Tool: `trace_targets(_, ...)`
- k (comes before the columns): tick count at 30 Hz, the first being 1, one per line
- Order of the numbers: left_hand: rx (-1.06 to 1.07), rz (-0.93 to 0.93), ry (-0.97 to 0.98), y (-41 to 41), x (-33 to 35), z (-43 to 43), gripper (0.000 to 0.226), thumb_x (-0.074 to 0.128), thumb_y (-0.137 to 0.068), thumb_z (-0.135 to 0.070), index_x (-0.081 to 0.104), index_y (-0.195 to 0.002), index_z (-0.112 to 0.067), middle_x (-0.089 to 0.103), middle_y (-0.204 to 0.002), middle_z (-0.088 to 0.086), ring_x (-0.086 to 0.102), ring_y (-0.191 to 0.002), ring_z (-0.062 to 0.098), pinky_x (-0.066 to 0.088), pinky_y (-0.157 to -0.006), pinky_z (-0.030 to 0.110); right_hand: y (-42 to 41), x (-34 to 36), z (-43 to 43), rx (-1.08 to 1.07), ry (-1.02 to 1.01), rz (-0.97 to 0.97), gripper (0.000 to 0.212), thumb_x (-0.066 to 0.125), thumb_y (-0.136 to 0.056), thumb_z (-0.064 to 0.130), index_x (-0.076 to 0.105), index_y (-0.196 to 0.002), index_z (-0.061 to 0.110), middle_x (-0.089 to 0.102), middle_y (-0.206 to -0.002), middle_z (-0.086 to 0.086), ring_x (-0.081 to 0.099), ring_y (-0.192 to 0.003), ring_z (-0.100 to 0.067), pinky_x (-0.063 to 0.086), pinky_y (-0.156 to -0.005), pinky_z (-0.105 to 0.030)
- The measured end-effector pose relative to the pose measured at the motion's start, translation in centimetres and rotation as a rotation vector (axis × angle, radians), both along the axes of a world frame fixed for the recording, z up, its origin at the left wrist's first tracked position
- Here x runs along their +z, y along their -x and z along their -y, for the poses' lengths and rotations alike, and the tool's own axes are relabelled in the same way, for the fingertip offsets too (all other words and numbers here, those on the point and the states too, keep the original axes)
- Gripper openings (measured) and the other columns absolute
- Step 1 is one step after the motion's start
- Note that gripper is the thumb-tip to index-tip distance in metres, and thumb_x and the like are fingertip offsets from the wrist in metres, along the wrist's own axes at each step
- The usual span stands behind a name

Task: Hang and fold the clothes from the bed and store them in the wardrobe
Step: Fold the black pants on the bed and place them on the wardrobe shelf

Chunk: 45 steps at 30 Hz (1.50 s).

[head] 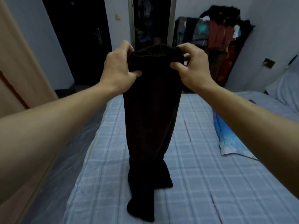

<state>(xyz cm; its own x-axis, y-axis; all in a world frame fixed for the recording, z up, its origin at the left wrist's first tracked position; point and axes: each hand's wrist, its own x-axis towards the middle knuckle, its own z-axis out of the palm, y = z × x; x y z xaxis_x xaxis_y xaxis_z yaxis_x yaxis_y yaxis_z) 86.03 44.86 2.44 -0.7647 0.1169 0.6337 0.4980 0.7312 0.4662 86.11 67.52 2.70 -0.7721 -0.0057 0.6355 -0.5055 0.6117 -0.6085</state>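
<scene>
1. Trousers (150, 118), dark and of a soft fabric, are held up by the waistband above the bed. The legs hang straight down, and the cuffs are crumpled on the sheet.
2. The waistband's left corner is pinched by the left grip (119, 68), with the thumb in front and the fingers curled behind. The right corner is pinched the same way by the right grip (192, 68). Both are closed tightly on cloth.
3. The bed (202, 175), covered by a pale checked sheet, is touched only by the cuffs. A blue patterned quilt (229, 136) lies well off to the right.
4. A heap of clothes (223, 38) is piled against the far wall.
5. Risks, as judged: if the legs are not aligned before lowering, a skewed fold may be set. The bunched cuffs could be trapped underneath, and a slackened pinch would let one corner drop.
</scene>
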Motion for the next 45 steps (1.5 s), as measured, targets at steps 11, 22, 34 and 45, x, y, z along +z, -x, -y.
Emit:
trace_targets(11, -0.02, -0.006, -0.039, -3.6, 1.5, 1.5, 0.046, 0.084, -0.074, -0.013, 0.049, -0.103, -0.012, 0.062, -0.092, 0.001, 0.062, -0.076, 0.015, 0.055, -0.069, 0.03, -3.4, 1.4, 1.1, 0.035, 0.011, -0.033, 0.026, 0.073, -0.083, 0.006, 0.066, -0.107, 0.014, 0.064, -0.104, 0.002, 0.057, -0.081, 0.014, 0.047, -0.072, -0.006)
trace_targets(22, -0.056, -0.308, -0.103, -19.2, 20.4, 0.7, 0.039, 0.083, -0.076, -0.018, 0.057, -0.103, -0.014, 0.063, -0.081, -0.003, 0.055, -0.058, 0.006, 0.045, -0.053, 0.012, -17.5, 19.5, 1.5, 0.021, 0.127, -0.336, 0.024, 0.068, -0.088, 0.01, 0.068, -0.112, 0.015, 0.069, -0.103, 0.003, 0.067, -0.088, -0.007, 0.059, -0.08, -0.029)
trace_targets(34, -0.036, -0.581, -0.171, -35.1, 38.0, -1.2, 0.039, 0.081, -0.071, -0.026, 0.061, -0.102, -0.014, 0.069, -0.09, -0.003, 0.068, -0.079, 0.007, 0.056, -0.064, 0.021, -30.8, 33.9, 1.0, 0.072, 0.384, -0.584, 0.021, 0.071, -0.087, 0.026, 0.064, -0.105, 0.019, 0.066, -0.09, 0.013, 0.065, -0.081, -0.001, 0.056, -0.078, -0.023)
trace_targets(45, 0.1, -0.666, -0.247, -38.2, 37.8, -0.9, 0.032, 0.08, -0.074, -0.026, 0.061, -0.098, -0.015, 0.067, -0.084, -0.002, 0.066, -0.075, 0.013, 0.055, -0.066, 0.027, -36.9, 28.5, 1.9, 0.229, 0.314, -0.254, 0.065, 0.081, -0.076, 0.045, 0.051, -0.128, 0.022, 0.067, -0.104, 0.007, 0.07, -0.094, -0.014, 0.061, -0.081, -0.039)
